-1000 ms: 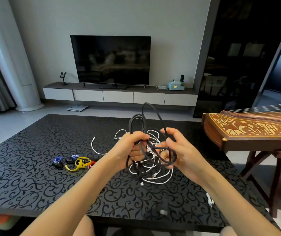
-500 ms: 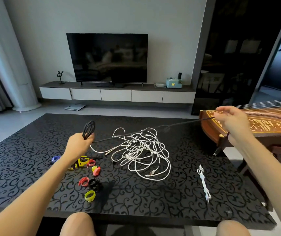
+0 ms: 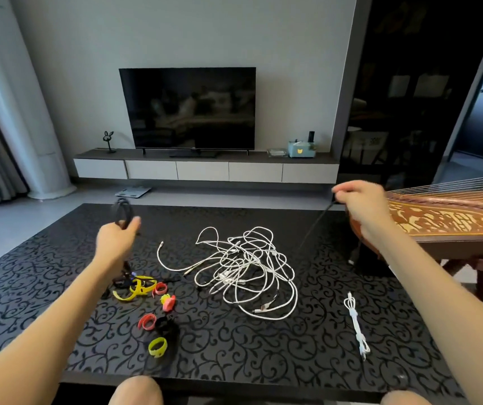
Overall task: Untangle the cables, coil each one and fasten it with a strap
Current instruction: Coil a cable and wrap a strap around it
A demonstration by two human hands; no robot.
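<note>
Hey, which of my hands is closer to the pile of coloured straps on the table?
Left. The left hand, gripping loops of black cable, is just behind the coloured straps; the right hand is far across the table, past the white tangle.

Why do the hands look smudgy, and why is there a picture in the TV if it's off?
Head view: the left hand, right hand and black cable are smeared, probably motion blur, while the white cables look sharp; the dark TV screen faintly mirrors the room like glass; the wide lens bends the pillar near the edge.
</note>
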